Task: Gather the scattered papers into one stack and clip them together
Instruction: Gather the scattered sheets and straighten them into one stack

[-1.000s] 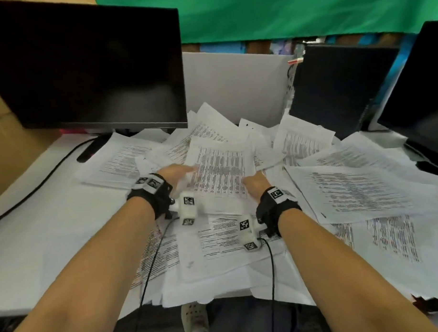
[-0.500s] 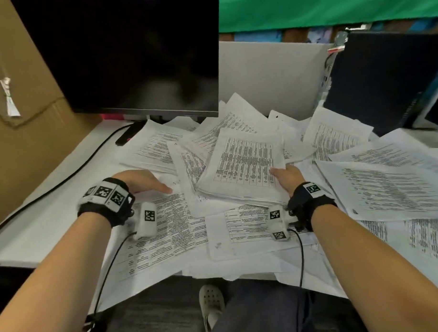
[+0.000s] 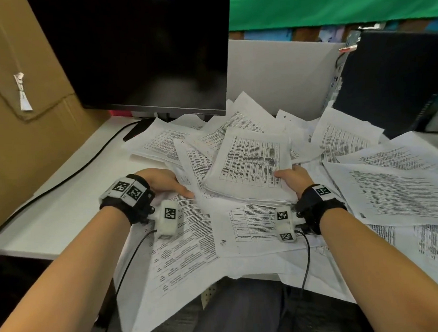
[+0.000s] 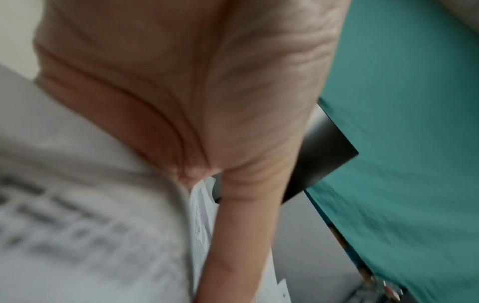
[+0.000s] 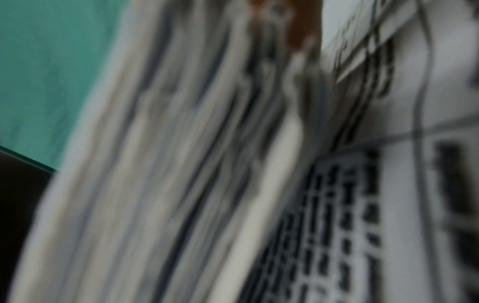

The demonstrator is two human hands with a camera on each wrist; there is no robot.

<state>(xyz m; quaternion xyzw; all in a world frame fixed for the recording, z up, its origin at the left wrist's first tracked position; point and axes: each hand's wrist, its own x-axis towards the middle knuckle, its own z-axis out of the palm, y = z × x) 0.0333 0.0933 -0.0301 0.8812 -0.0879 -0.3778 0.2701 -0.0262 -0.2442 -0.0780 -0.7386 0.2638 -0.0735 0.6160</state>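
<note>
The right hand (image 3: 291, 179) has its grip clamped on the near right corner of a stack (image 3: 250, 169) of printed papers, thumb on top, raised slightly above loose sheets (image 3: 181, 254) strewn over the white worktop (image 3: 65, 213). The left hand (image 3: 161, 182) lies on the sheets left of the stack; whether its grip holds any, I cannot tell. A monitor (image 3: 144, 51) stands behind
</note>
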